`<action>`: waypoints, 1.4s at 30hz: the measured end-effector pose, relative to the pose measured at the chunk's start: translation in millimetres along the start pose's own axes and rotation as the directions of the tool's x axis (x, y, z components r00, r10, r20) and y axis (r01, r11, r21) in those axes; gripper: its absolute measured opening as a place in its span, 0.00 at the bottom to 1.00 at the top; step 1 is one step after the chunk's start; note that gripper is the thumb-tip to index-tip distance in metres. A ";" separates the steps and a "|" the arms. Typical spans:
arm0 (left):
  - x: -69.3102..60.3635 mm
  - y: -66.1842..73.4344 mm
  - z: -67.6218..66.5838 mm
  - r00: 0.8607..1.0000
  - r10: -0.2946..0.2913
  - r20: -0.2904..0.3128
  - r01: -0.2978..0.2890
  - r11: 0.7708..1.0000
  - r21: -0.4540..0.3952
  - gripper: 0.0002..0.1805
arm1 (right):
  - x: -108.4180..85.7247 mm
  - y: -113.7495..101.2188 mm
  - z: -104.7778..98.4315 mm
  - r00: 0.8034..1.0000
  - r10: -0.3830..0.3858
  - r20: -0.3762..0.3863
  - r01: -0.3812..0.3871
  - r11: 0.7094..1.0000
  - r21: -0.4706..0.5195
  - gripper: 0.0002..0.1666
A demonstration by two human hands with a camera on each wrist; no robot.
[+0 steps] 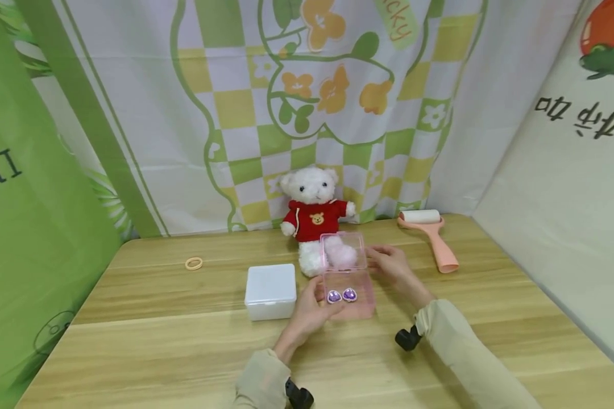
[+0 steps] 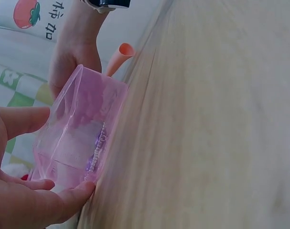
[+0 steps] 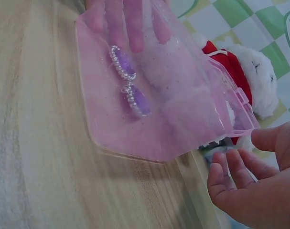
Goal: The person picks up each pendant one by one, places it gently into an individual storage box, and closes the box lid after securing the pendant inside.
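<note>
A see-through pink plastic box (image 1: 360,307) lies on the table with its hinged lid (image 1: 359,243) raised upright. Inside sit two purple gem ornaments (image 1: 349,295) rimmed with small pearl-like beads, side by side. My left hand (image 1: 309,309) holds the box by its left side, thumb at the front corner and fingers along the side. In the left wrist view, the left thumb (image 2: 80,193) presses low on the pink wall. My right hand (image 1: 391,264) is beside the lid's right edge, its thumb (image 3: 269,138) at the lid's corner and its fingers loosely bent.
Behind the box sits a white teddy bear (image 1: 314,221) in a red hoodie. A white lidded box (image 1: 271,289) stands left of my left hand. Farther left lie peach-coloured rings (image 1: 194,263). A pink-handled lint roller (image 1: 435,236) lies at the back right, near the curtain.
</note>
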State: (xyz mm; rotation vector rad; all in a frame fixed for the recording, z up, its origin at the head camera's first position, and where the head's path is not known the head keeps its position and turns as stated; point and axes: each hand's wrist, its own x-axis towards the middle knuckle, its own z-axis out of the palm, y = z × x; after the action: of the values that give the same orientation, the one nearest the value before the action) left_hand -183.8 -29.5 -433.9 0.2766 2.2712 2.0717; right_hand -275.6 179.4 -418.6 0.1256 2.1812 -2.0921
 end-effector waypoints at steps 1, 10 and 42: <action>0.0 -0.3 0.6 1.000 0.003 0.005 -0.003 1.000 0.000 0.36 | 0.7 0.9 -0.8 1.000 0.000 0.008 0.000 1.000 0.009 0.27; 6.4 -12.5 3.0 1.000 -0.013 0.020 0.013 1.000 -0.008 0.39 | -5.4 -4.1 -4.9 0.999 0.005 0.046 -0.007 1.000 0.027 0.26; 4.6 -8.3 -3.8 0.995 0.050 -0.083 -0.036 0.985 0.167 0.16 | -77.9 31.1 -8.3 0.952 -0.171 0.255 0.198 0.976 -0.087 0.30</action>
State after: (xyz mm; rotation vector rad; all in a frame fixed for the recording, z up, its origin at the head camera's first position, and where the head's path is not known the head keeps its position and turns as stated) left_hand -189.7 -33.2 -441.5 0.2499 2.5157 1.9532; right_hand -194.4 190.7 -438.1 -0.3445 2.2225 -1.9432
